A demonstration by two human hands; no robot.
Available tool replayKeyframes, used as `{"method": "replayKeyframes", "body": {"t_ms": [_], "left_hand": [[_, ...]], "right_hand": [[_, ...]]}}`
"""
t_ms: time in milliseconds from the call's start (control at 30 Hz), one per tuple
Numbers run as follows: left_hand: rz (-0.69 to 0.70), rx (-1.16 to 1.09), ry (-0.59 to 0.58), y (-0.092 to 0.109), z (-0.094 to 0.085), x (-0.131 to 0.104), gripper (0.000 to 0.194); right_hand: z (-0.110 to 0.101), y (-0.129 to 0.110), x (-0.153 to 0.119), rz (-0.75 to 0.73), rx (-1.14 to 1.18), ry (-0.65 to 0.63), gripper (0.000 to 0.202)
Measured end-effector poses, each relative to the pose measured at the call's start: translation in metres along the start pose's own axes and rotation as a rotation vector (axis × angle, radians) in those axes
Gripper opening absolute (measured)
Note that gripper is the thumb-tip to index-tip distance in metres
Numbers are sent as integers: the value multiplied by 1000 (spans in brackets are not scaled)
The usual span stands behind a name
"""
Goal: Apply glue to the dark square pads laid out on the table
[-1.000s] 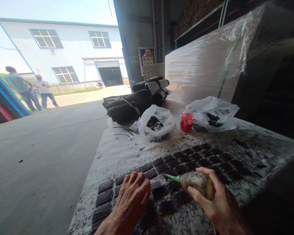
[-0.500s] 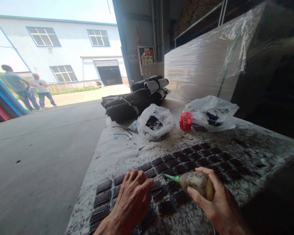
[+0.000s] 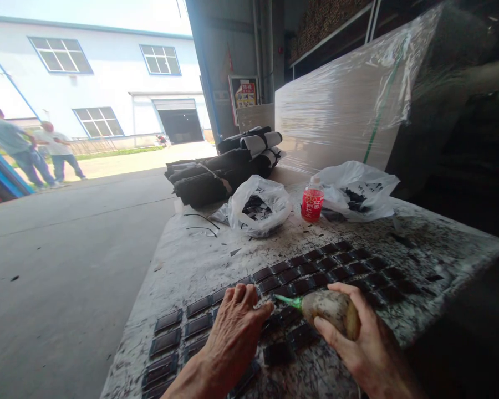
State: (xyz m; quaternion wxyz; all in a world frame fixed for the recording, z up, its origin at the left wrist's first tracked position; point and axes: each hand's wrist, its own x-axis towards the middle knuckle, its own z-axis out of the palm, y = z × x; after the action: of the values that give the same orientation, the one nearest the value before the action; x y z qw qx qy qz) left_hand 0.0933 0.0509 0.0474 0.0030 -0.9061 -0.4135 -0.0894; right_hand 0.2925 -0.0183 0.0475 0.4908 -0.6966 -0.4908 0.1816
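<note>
Flat, dark rectangular pieces, more than twenty, lay in rows on the pale, black-streaked table. Two crinkled, translucent plastic bags stood at eleven and nearly one o'clock from the single squeeze bottle; one red-labelled drink bottle was at twelve. The squeeze bottle, pear-shaped, tan and stained, was at five o'clock of the view, its thin green nozzle pointing to nine. The right hand had its fingers clamped around it. The left hand, at nine o'clock from it, had bent fingers close together; whether they pinched something, I could not tell.
</note>
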Motion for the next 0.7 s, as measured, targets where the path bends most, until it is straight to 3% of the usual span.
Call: {"method": "replayKeyframes", "body": {"t_ms": [700], "left_hand": [[4, -47, -31, -3, 4, 4, 39]], "right_hand": [[-4, 8, 5, 5, -45, 28, 41]]}}
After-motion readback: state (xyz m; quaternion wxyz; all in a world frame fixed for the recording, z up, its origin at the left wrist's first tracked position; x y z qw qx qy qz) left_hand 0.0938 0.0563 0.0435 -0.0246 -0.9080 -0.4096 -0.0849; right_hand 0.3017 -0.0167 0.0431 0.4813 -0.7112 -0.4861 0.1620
